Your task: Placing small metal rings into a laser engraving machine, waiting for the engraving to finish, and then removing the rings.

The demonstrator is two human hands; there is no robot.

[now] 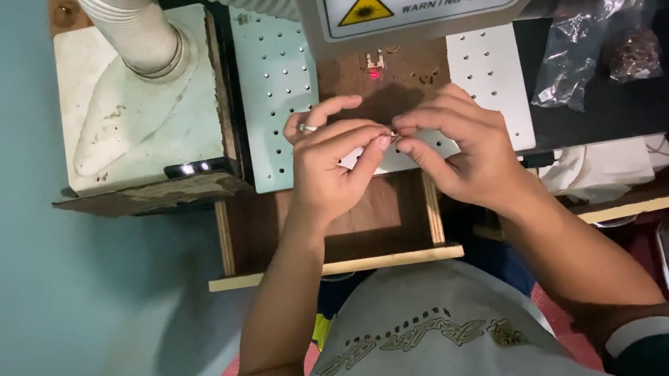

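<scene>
Together, both hands' fingers point(384, 142) pinch a tiny metal piece point(393, 135) above the perforated plate point(277, 85).

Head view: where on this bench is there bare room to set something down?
Free: perforated plate left of the hands, and dark benchtop between the plastic bags and white cloth. Crowded: centre, where left hand and right hand pinch a small metal part.

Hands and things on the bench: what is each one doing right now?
left hand: fingers pinched on a tiny metal piece
right hand: pinching the same piece
red light dot: lit
plastic bag: crumpled, lying flat
ribbed hose: plugged into the white box
</scene>
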